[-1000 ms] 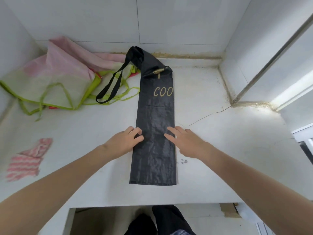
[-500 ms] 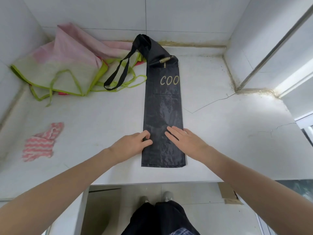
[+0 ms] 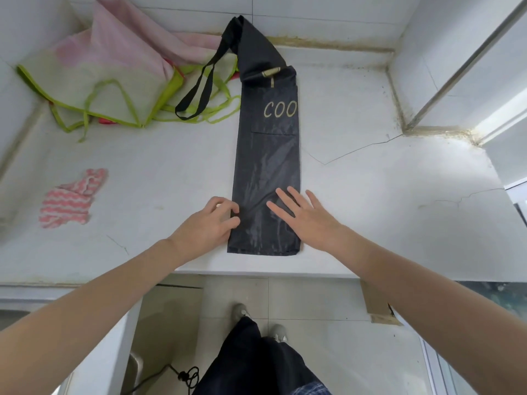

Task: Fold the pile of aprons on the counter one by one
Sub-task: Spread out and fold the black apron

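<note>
From the head view, I am looking down at the black apron (image 3: 266, 166), which is lying on the white surface (image 3: 385, 195) as a long narrow strip, already folded lengthwise. Its near end is reaching almost to the front edge, and its far end, with the neck strap (image 3: 199, 89), is lying against the pile of other aprons (image 3: 114, 72) in the back left corner.

My left hand (image 3: 208, 223) is curling its fingers at the left edge of the strip and seems to be pinching that edge. My right hand (image 3: 302, 215) is resting flat on the cloth, fingers spread and straight.

The fabric is looking thin, shiny and light, so I am judging it as soft and a little slippery; the layers may be sliding apart if I am lifting only one. I think the best hold is at the two near corners, taking all layers together, then carrying the near end toward the gold letters. A small pink striped cloth (image 3: 71, 199) is lying well apart at the left.
</note>
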Available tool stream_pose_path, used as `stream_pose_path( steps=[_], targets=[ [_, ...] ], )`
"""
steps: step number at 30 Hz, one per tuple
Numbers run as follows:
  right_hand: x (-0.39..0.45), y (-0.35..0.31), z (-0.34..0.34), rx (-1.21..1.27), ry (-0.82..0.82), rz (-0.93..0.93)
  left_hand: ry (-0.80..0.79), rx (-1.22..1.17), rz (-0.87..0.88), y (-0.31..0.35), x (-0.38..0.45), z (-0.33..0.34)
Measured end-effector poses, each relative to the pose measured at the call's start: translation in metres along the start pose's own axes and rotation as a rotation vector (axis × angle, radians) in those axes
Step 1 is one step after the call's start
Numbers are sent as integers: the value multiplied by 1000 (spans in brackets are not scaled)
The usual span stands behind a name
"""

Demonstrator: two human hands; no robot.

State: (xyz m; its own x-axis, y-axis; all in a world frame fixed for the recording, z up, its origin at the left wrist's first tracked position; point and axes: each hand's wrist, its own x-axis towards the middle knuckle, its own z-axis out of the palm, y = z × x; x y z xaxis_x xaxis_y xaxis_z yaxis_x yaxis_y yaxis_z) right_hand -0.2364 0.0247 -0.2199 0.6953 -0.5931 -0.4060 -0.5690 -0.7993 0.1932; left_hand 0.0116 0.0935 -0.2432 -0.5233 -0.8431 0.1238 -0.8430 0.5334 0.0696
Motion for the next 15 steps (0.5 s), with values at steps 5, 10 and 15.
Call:
stream_pose_path(
  steps=[5,10,15],
  targets=[
    [-9,1,-2,-19,106,-76,-86,9,-55,7,-8,-6],
    [-11,3,-6,100,-107,-150,-135,-5,-17,6,-7,-11],
    [-12,4,-9,208,-155,-159,-165,-85,-7,6,-13,-13]
  ],
)
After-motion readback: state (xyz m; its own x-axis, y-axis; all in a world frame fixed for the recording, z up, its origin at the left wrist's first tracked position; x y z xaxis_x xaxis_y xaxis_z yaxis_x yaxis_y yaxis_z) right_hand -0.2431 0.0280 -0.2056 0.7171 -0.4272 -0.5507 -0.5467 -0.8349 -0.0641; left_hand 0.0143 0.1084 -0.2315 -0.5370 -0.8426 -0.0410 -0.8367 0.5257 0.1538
